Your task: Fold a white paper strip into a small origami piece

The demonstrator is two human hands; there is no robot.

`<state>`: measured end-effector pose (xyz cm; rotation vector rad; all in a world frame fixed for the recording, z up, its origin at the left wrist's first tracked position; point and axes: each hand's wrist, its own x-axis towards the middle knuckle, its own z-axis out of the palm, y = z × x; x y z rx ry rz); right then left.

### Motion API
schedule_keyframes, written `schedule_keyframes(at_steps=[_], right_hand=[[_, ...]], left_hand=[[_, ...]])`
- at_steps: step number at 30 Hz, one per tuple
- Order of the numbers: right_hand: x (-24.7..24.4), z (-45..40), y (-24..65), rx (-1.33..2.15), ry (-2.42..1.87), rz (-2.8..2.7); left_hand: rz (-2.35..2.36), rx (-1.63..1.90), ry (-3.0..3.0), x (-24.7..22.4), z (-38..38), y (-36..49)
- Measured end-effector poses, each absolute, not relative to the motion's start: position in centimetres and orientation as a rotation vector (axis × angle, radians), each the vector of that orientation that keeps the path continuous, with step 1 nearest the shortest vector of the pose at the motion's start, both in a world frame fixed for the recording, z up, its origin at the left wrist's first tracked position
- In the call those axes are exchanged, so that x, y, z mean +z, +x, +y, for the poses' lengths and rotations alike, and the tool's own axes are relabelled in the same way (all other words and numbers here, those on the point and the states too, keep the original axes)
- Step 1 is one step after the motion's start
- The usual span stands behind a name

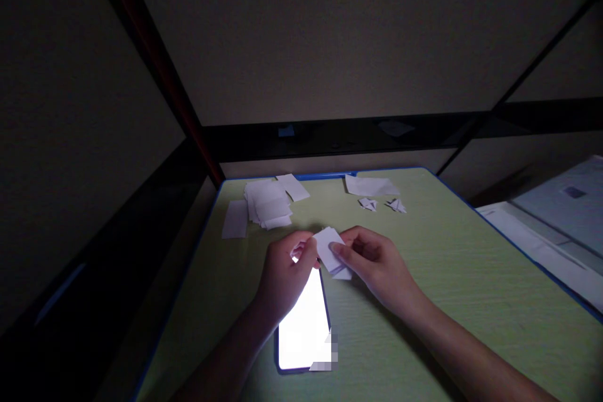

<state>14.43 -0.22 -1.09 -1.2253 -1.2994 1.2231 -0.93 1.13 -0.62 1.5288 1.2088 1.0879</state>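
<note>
Between my two hands is a small folded piece of white paper (330,250), its layers showing at the lower edge. My left hand (288,269) pinches its left side between thumb and fingers. On the other side my right hand (372,264) grips it, thumb lying flat on top and fingers behind. Under and below my left hand lies a phone (305,333) with a bright white screen; the hand covers its upper part. Two small folded paper figures, one on the left (368,204) and one on the right (396,206), rest beyond my right hand.
A loose stack of white paper sheets (267,201) lies at the table's back left, with single sheets beside it. Another paper piece (372,186) sits at the back right. The green table (471,276) has a blue edge. White boxes or boards (560,213) stand off its right side.
</note>
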Motion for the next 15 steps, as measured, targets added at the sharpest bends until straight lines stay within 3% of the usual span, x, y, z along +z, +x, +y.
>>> schedule_keyframes(at_steps=[15], right_hand=[[-0.99, -0.29, 14.29, 1.203, -1.249, -1.183]], left_hand=[[1.239, 1.066, 1.622, -1.22, 1.01, -1.2]])
